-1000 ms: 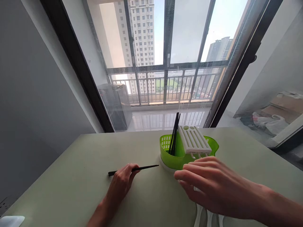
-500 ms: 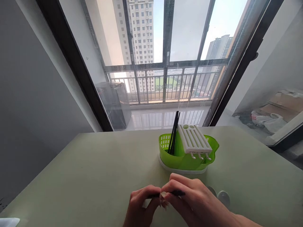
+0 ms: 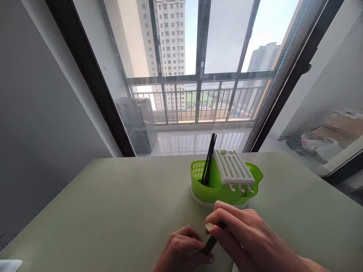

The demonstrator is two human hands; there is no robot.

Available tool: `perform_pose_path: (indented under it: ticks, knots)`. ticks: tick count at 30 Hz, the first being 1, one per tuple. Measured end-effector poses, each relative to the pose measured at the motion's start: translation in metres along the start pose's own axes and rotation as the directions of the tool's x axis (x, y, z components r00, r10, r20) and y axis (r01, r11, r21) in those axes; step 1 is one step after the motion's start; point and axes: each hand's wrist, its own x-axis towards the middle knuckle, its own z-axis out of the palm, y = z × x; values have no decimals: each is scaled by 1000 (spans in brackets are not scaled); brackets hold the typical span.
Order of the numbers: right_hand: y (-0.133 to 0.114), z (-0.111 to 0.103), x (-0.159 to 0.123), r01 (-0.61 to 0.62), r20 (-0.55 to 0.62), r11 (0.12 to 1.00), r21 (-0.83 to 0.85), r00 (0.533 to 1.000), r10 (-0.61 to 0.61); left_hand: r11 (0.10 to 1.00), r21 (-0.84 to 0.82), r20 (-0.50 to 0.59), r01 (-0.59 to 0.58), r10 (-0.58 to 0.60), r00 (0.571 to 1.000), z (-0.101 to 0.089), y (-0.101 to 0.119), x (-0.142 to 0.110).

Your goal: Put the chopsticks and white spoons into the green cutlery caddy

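My right hand [image 3: 246, 234] pinches a dark stick-shaped thing [image 3: 210, 244] between thumb and fingers, just in front of the green basket. The thing slants down toward my left hand [image 3: 184, 247], whose closed fingers hold its lower end. What kind of thing it is cannot be made out. Beyond my hands stands the bright green utensil basket [image 3: 204, 192] on a white base. Black chopsticks [image 3: 209, 160] lean upright in its left part. A white slotted rack [image 3: 235, 166] with small hooks sits across its right part.
The pale green tabletop [image 3: 113, 211] reaches to a glass door. A white object [image 3: 10, 265] pokes in at the lower left corner. A white sliver [image 3: 235, 268] shows under my right hand. Behind the glass are a grey cabinet [image 3: 136, 124] and a railing.
Both hands have shifted right. The dark thing has turned from nearly level to slanting, and my left hand has dropped lower. Two pale rounded things beside my right hand are now covered.
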Motion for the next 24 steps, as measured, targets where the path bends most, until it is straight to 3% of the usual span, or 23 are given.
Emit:
perform_pose_path:
  ticks: [3,5,7,9,11,13,18,21,24]
  knots:
    - [-2,-21,10,-53,-56,998,27,997,55,986,-109,26,130,-128,991,0,-1,0]
    - [1,-42,24,-148,-176,986,77,971,160,971,-127,43,202,-198,979,-2,0,0]
    - [9,-64,42,-271,-323,954,129,898,299,961,-137,60,239,-233,971,-3,1,1]
    - [21,-82,61,-274,-474,949,156,822,315,961,-122,82,250,-241,967,-3,1,2]
    - [36,-90,78,-281,-528,951,131,792,306,964,-80,96,252,-244,965,-3,-1,2]
    - [53,-88,90,-321,-468,945,70,826,315,970,-35,110,240,-235,966,-1,-4,1]
    - [89,-57,103,-258,-75,966,-19,964,256,988,27,102,150,-152,983,3,-13,-2]
    - [101,-41,106,-157,76,987,-36,984,159,992,34,88,122,-125,988,5,-17,-3]
    - [109,-35,108,-134,100,990,-33,986,136,995,47,82,91,-95,992,8,-21,-4]
